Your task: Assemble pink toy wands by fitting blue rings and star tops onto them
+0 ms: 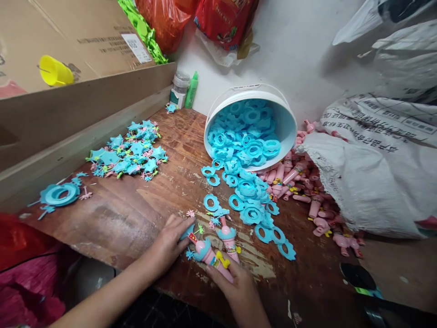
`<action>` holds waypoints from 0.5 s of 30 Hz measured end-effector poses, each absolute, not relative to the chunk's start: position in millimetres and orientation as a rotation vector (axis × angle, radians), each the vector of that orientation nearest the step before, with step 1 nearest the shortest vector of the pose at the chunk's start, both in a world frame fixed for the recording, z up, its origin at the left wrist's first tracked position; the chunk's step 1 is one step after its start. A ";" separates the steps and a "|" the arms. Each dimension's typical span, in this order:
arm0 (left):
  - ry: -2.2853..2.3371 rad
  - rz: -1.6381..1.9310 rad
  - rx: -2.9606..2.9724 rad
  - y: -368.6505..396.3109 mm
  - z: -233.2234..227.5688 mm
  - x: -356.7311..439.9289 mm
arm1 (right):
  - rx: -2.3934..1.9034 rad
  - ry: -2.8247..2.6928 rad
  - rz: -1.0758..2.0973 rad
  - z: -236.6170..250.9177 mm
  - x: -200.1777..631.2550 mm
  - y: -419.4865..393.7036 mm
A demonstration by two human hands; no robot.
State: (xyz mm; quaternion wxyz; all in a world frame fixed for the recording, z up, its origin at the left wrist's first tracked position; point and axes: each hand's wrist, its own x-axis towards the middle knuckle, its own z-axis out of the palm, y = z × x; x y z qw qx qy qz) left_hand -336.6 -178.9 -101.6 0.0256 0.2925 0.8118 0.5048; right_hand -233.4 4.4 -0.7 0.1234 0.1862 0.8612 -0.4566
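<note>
Assembly of a pink toy wand at the front edge of a worn wooden bench (136, 214). The right hand (241, 291) is closed around the handle of a pink wand (210, 256), which lies slanted on the bench with its blue-collared head pointing up and to the left. The left hand (169, 241) rests flat beside that head, fingertips pressed on a small blue part (188, 231) — whether it is pinched or only touched cannot be told. A second pink wand (228, 237) lies just beside the first.

Supply sits close: blue rings (251, 200) spill from a tipped white bucket (285, 114), star pieces (131, 152) lie heaped at left, and unfinished pink bodies (300, 182) lie by a white sack (375, 182).

For a clean fit, the handle is best held steady — the small part brought square to the head, then pressed home.
</note>
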 end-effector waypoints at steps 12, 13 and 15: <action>2.443 1.675 0.959 -182.6 -99.7 -336.3 | 0.395 2.758 -0.199 62.5 -292.7 -51.5; 2.444 1.667 0.942 -183.4 -98.9 -337.6 | 0.407 2.745 -0.231 62.0 -291.9 -48.9; 2.451 1.642 0.909 -184.7 -92.1 -341.7 | 0.436 2.703 -0.367 60.8 -285.2 -33.4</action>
